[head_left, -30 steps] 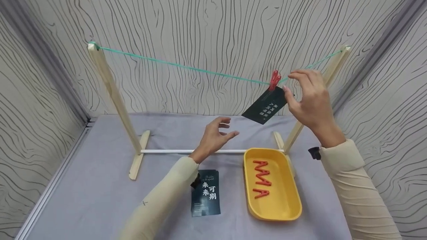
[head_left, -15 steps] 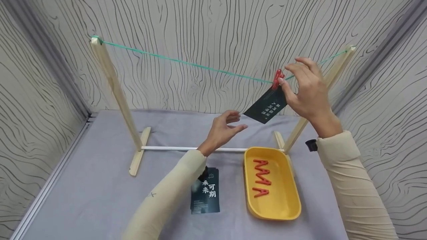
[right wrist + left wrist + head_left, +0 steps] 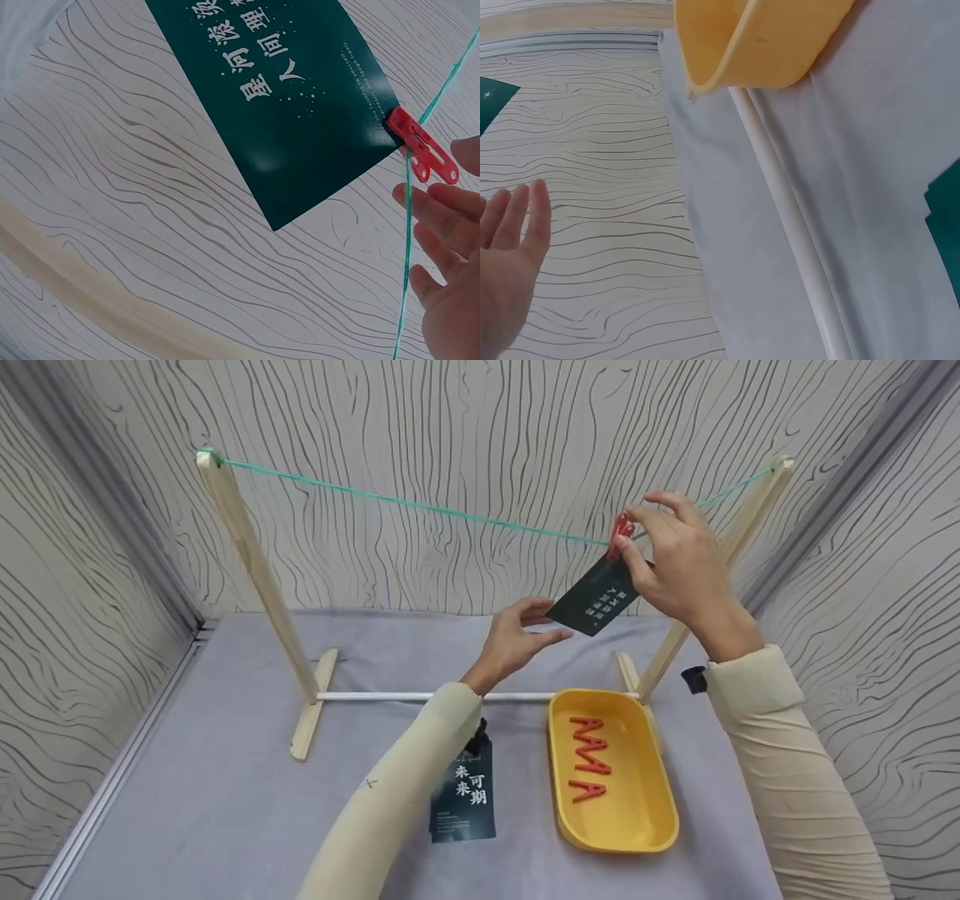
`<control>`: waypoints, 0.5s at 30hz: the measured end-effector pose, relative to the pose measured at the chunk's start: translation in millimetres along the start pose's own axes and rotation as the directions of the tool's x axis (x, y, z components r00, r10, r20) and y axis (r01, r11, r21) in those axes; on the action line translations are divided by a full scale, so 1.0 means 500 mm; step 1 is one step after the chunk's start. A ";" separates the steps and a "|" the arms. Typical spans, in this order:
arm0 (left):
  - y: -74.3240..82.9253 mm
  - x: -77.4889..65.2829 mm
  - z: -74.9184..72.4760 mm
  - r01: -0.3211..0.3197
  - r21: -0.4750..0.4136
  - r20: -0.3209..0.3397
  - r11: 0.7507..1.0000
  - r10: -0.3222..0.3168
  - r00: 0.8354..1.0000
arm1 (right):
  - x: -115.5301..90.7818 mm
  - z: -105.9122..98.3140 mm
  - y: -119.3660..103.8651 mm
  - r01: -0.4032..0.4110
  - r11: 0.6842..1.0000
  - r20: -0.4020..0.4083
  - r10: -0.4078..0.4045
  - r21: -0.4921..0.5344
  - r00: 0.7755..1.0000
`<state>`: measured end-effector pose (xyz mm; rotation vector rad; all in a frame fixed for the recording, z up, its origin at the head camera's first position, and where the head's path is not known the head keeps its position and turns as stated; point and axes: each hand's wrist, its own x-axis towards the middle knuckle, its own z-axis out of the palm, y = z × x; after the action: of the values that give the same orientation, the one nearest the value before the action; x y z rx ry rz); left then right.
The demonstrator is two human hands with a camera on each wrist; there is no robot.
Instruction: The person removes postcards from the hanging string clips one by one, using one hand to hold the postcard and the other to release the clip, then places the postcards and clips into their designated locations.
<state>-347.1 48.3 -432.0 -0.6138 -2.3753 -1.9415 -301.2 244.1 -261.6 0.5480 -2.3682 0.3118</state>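
A dark green printed card (image 3: 596, 596) hangs tilted from the green cord (image 3: 420, 505), held at one corner by a red clothespin (image 3: 421, 144). My right hand (image 3: 679, 562) is beside the clothespin, thumb and fingers spread to either side of its handles. In the right wrist view a gap shows between the fingertips (image 3: 403, 195) and the clothespin. My left hand (image 3: 514, 641) is at the card's lower left corner, fingers relaxed and thumb apart. The left wrist view shows this hand (image 3: 510, 255) below the card's corner (image 3: 493, 97), not gripping it.
Two wooden posts (image 3: 255, 577) carry the cord, joined low down by a white rod (image 3: 375, 697). A yellow tray (image 3: 637, 817) with several red clothespins (image 3: 589, 791) stands at front right. A stack of dark cards (image 3: 465, 810) lies partly under my left forearm.
My left hand has moved up and right to the card's lower corner. My right hand has moved left, from the card's edge to around the clothespin's handles.
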 end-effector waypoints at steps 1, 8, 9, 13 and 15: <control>0.002 0.001 0.004 -0.001 -0.006 0.003 1.000 0.001 1.000 | -0.001 0.001 0.001 -0.003 1.000 0.007 0.003 -0.003 1.000; 0.011 0.006 0.022 -0.024 0.003 0.017 1.000 0.024 1.000 | 0.000 0.011 0.002 -0.041 0.999 0.024 0.041 -0.015 0.999; 0.012 0.006 0.024 -0.027 0.007 0.016 1.000 0.027 1.000 | 0.000 0.012 0.002 -0.040 0.999 0.023 0.041 -0.015 0.999; 0.014 0.009 0.029 -0.048 0.023 0.010 0.999 0.047 0.999 | 0.003 0.015 0.002 -0.031 1.000 0.017 0.031 -0.004 0.999; 0.015 0.011 0.030 -0.060 0.017 0.009 0.998 0.059 0.998 | 0.005 0.015 0.001 -0.026 1.000 0.010 0.026 0.003 1.000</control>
<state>-346.5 65.2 -427.2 -0.6854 -2.3476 -1.8969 -307.5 241.0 -265.4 0.5224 -2.3867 0.3251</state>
